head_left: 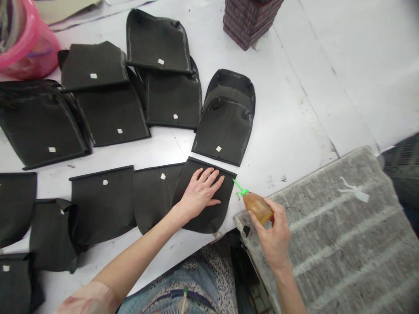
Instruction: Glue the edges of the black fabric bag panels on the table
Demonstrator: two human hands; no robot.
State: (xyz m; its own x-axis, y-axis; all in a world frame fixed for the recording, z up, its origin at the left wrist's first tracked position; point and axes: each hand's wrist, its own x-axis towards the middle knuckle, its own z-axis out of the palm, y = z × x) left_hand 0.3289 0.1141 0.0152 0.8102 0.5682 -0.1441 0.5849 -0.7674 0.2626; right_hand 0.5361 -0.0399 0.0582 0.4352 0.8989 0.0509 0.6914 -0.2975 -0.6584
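left hand [200, 192] flat on black piece [204, 198] | right hand [273, 233] grips glue bottle [257, 205] | white table [288, 122] – grey mat [343, 235]

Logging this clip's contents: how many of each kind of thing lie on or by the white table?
Black fabric pieces: 13, counting overlapped ones as well as I can tell; the left hand lies flat on one
Glue bottle, green nozzle, held in the right hand: 1
Pink tub: 1
Maroon woven basket: 1
Grey felt pad: 1
Total: 17

A white counter [294, 109] carries black fabric pieces [111, 113] across its left, a pink tub [29, 48] far left, and a grey felt pad [343, 235] near right.
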